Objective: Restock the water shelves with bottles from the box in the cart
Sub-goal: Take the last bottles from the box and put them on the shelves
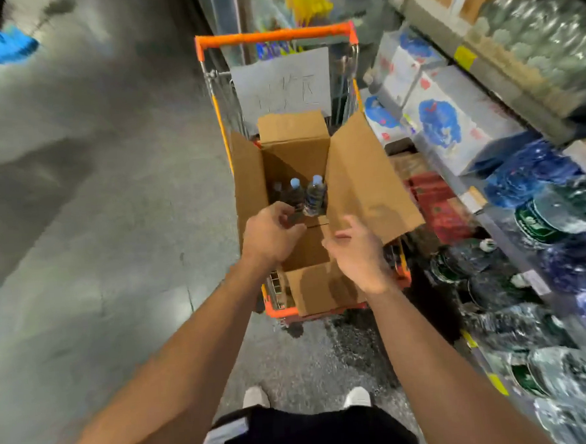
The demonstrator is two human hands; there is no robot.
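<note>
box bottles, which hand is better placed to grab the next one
Left. The left hand is already over the open box, its curled fingers right beside the blue-capped bottles. The right hand hangs open, nearer the box's right flap.

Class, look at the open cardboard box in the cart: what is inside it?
The box holds upright bottles, two with blue caps plain; a darker third sits left. The left hand and the flaps hide the rest.

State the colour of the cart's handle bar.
Orange: the cart's handle bar shows clearly in the head view, beyond the open cardboard box.
</note>
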